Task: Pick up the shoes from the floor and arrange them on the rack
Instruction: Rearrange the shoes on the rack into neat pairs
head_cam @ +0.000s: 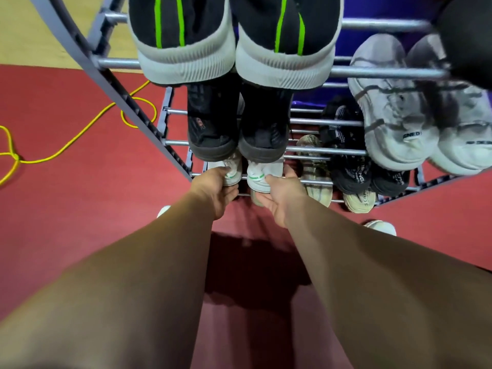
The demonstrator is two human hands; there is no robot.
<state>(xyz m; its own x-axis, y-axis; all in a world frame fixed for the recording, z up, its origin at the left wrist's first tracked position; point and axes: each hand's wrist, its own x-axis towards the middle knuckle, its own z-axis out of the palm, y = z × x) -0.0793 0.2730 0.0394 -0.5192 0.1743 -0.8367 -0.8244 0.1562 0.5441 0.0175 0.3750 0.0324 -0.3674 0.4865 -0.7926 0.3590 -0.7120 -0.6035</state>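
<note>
The left hand's fingers [230, 192] curl under the heel of a white fabric sneaker with a green heel tab [232, 170], thumb on top, so the left hand [215, 189] has a closed grip on it. The right hand's fingers [262, 201] wrap the heel of the matching white sneaker [262, 178] the same way, and the right hand [281, 199] grips it firmly.

Both sneakers sit side by side at the near left end of a low shelf of the grey metal-tube shoe rack [386, 73]. Their long axes run near to far, heels towards the person and toes pointing into the rack. Each hand is directly behind its own shoe, so any seating push would go straight away from the person, and neither hand is nearer.

Just right on the low shelves lie beige knit shoes [314, 166] and black mesh trainers [350, 171]. Directly above sit black ankle shoes [213, 123], with black green-striped trainers with ribbed white soles [183, 49] higher up. A yellow cable [80, 141] loops on the red floor [80, 203] to the left.
</note>
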